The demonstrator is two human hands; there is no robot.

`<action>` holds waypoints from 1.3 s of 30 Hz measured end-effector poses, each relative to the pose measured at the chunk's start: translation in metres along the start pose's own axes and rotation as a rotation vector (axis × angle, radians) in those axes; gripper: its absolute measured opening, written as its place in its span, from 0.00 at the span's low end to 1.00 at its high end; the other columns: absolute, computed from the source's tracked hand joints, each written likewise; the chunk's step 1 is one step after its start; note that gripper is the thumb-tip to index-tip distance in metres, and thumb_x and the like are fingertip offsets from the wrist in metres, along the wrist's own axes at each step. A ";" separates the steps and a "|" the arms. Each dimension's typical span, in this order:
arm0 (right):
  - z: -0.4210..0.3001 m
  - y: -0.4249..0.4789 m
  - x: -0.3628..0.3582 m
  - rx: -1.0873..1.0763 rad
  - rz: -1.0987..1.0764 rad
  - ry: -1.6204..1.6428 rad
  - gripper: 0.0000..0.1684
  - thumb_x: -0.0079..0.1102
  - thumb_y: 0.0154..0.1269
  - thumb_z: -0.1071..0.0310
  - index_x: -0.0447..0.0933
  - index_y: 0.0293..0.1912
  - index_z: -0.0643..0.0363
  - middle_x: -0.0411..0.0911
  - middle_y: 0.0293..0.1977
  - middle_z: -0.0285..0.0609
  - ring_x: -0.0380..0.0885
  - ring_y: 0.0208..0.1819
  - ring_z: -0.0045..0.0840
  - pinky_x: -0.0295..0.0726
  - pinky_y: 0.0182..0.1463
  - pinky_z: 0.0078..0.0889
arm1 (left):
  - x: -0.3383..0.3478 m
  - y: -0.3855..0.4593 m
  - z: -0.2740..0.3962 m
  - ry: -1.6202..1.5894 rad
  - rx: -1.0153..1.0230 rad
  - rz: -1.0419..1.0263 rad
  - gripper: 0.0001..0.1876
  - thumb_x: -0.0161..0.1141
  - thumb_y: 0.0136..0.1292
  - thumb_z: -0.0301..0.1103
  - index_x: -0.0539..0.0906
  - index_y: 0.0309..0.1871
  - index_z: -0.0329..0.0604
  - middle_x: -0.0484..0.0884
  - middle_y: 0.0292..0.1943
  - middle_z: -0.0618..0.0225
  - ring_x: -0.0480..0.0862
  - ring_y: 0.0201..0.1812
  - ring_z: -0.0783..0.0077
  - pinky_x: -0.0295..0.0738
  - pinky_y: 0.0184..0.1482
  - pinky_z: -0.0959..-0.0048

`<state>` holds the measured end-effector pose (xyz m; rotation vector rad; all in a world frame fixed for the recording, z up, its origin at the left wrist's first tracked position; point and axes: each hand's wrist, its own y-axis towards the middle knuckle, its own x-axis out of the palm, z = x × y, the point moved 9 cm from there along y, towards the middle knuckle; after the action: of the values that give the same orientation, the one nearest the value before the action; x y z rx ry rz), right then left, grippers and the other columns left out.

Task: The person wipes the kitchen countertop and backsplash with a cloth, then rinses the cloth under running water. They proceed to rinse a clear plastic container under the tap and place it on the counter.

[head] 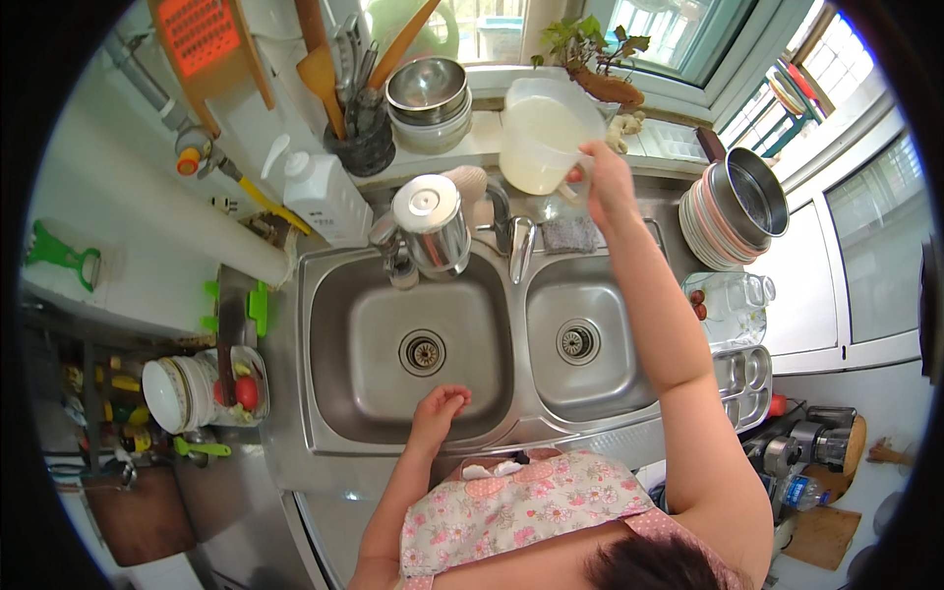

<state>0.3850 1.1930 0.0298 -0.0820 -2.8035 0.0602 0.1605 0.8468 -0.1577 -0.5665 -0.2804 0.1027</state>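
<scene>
My right hand (606, 184) grips the handle of a translucent plastic pitcher (542, 136) holding pale liquid, at the windowsill behind the smaller sink basin (579, 383). My left hand (440, 413) hangs over the front of the larger basin (383, 383), its fingers loosely curled; nothing shows in it. A metal water filter (431, 225) is fixed near the chrome faucet (522, 247) between me and the sill. A grey cloth (571, 236) lies behind the smaller basin.
Stacked plates (704, 236) with a metal pan stand right of the sink, near a compartment tray (752, 369). A white pump bottle (324, 195), utensil holder (363, 140) and metal bowls (428, 92) stand at back left. Stacked bowls (173, 391) are at left. A plant (597, 48) sits on the sill.
</scene>
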 end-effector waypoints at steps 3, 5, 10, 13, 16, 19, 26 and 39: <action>-0.012 -0.035 -0.017 -0.031 -0.040 0.034 0.12 0.50 0.59 0.66 0.75 0.37 0.66 0.76 0.32 0.41 0.71 0.25 0.22 0.70 0.34 0.25 | 0.000 -0.003 0.003 -0.004 0.022 0.016 0.09 0.53 0.65 0.28 0.78 0.46 0.39 0.81 0.41 0.68 0.79 0.44 0.78 0.72 0.46 0.79; -0.031 -0.075 -0.029 -0.069 0.011 -0.004 0.13 0.50 0.59 0.67 0.75 0.38 0.67 0.76 0.33 0.41 0.72 0.29 0.23 0.71 0.34 0.25 | -0.003 -0.003 0.000 -0.013 0.057 -0.012 0.09 0.52 0.65 0.29 0.77 0.46 0.40 0.81 0.42 0.69 0.79 0.44 0.78 0.72 0.46 0.79; -0.033 -0.160 -0.086 0.024 -0.039 0.011 0.21 0.49 0.61 0.65 0.72 0.49 0.69 0.76 0.36 0.39 0.69 0.31 0.21 0.70 0.37 0.25 | -0.024 -0.007 -0.001 -0.041 0.070 0.048 0.09 0.52 0.65 0.30 0.78 0.46 0.41 0.81 0.42 0.69 0.79 0.45 0.78 0.72 0.47 0.79; -0.027 -0.208 -0.104 0.093 -0.009 -0.058 0.26 0.47 0.61 0.63 0.68 0.56 0.70 0.76 0.42 0.40 0.71 0.35 0.21 0.70 0.39 0.25 | -0.041 -0.017 0.001 -0.081 0.048 0.128 0.09 0.52 0.65 0.30 0.78 0.46 0.41 0.81 0.42 0.68 0.79 0.45 0.76 0.72 0.48 0.78; -0.013 -0.249 -0.105 0.184 -0.027 -0.109 0.29 0.46 0.60 0.62 0.66 0.58 0.70 0.76 0.47 0.44 0.74 0.43 0.24 0.73 0.42 0.26 | -0.062 -0.025 0.002 -0.089 0.054 0.180 0.10 0.52 0.65 0.31 0.78 0.46 0.41 0.81 0.42 0.68 0.79 0.46 0.75 0.72 0.48 0.77; 0.017 -0.278 -0.085 0.312 -0.122 -0.109 0.32 0.45 0.58 0.61 0.64 0.60 0.71 0.73 0.53 0.47 0.74 0.55 0.29 0.74 0.53 0.30 | -0.084 -0.038 0.007 -0.122 0.064 0.276 0.09 0.51 0.65 0.31 0.78 0.46 0.41 0.81 0.43 0.68 0.79 0.47 0.76 0.72 0.48 0.77; 0.077 -0.302 0.009 0.515 -0.281 -0.125 0.22 0.49 0.58 0.68 0.70 0.52 0.69 0.74 0.32 0.36 0.67 0.28 0.15 0.67 0.32 0.19 | -0.114 -0.062 0.021 -0.222 0.087 0.369 0.09 0.52 0.65 0.32 0.77 0.46 0.41 0.80 0.43 0.70 0.79 0.45 0.77 0.72 0.45 0.80; 0.223 -0.243 0.066 0.371 -0.396 -1.194 0.49 0.58 0.50 0.34 0.72 0.49 0.76 0.79 0.37 0.59 0.80 0.40 0.42 0.77 0.44 0.38 | -0.148 -0.078 0.019 -0.291 0.071 0.357 0.10 0.51 0.66 0.31 0.76 0.48 0.41 0.79 0.47 0.66 0.79 0.48 0.72 0.73 0.49 0.75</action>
<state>0.2372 0.9472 -0.1467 0.8663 -3.8088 0.7479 0.0147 0.7649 -0.1349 -0.5261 -0.4547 0.5416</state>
